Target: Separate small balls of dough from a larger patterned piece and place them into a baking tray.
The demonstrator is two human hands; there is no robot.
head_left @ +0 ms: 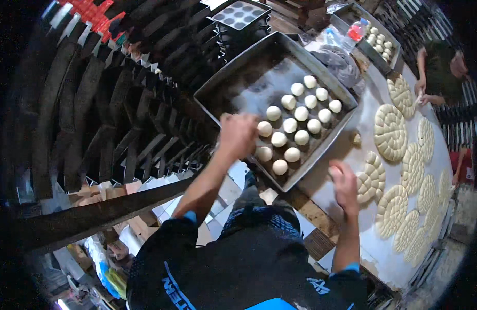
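My left hand (237,133) is over the left part of a deep metal tray (220,85), beside rows of white dough balls (288,102). Its fingers are curled down, hiding whatever they may hold. My right hand (343,187) is closed just outside the tray's lower right side, above the worktable; what is in it, if anything, I cannot make out. To its right lie several flat dough rounds (390,132) scored into many small segments, some overlapping along the table.
Stacked dark trays (109,113) fill the left. A multi-cup pan (237,14), a second tray of balls (378,44), a bottle (358,32) and grey cloth (337,67) sit behind. A co-worker (440,72) handles dough at the right; another person's arm (459,163) shows below.
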